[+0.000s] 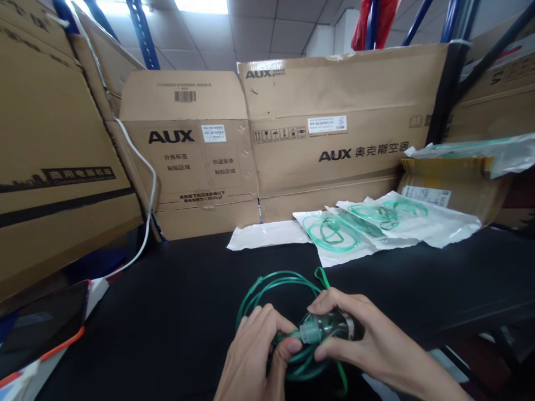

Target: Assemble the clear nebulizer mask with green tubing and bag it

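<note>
Over the black tabletop (175, 312) my right hand (355, 328) grips a clear green oxygen mask (330, 326) between thumb and fingers. Its pale green connector (310, 331) points left, towards my left hand (263, 348). That hand is closed, thumb and fingertips pinching the green tubing (288, 336) where it meets the connector. The rest of the tubing lies in loose coils behind and beneath both hands. A bright green elastic strap (321, 277) sticks up behind my right hand, and part of it hangs below. My fingers partly hide the mask and the tube joint.
Several clear-fronted white packages (334, 236) with coiled green tubing lie at the back right, beside a flat white package (267, 235). Cardboard boxes (292, 161) wall off the back. At left are a dark tablet (45, 323) with an orange edge and a white cable (152, 195).
</note>
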`<state>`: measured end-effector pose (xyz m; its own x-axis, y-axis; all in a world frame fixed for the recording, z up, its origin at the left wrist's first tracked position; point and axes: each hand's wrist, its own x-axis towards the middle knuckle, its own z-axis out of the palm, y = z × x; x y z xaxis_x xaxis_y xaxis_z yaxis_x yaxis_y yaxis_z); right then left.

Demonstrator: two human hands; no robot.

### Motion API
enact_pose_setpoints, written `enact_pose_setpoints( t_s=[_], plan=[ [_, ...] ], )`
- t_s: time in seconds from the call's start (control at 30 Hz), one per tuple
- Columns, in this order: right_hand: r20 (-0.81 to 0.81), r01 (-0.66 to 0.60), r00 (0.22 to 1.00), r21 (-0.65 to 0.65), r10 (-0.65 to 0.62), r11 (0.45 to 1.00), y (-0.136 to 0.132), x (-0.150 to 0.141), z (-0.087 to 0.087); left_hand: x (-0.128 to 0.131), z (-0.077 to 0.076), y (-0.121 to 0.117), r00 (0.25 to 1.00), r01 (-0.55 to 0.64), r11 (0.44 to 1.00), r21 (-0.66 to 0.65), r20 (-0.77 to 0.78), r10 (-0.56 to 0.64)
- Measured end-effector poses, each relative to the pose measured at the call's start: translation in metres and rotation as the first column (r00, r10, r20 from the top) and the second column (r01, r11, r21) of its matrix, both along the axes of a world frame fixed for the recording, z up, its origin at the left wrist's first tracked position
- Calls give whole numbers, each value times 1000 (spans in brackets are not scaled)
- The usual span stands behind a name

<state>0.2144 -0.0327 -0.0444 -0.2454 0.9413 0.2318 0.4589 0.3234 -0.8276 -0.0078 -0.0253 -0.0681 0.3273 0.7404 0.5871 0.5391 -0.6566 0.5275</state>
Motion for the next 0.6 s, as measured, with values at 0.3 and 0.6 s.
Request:
enact_pose_setpoints(
  t_s=[0.3,0.6],
  plan=[
    [17,54,998,-35,-54,998,-2,0,5,2,4,0,999,-22,994,112,-29,25],
    [21,51,998,17,-51,999,-4,-5,19,-1,13,1,996,77,972,223,29,-86]
  ],
)
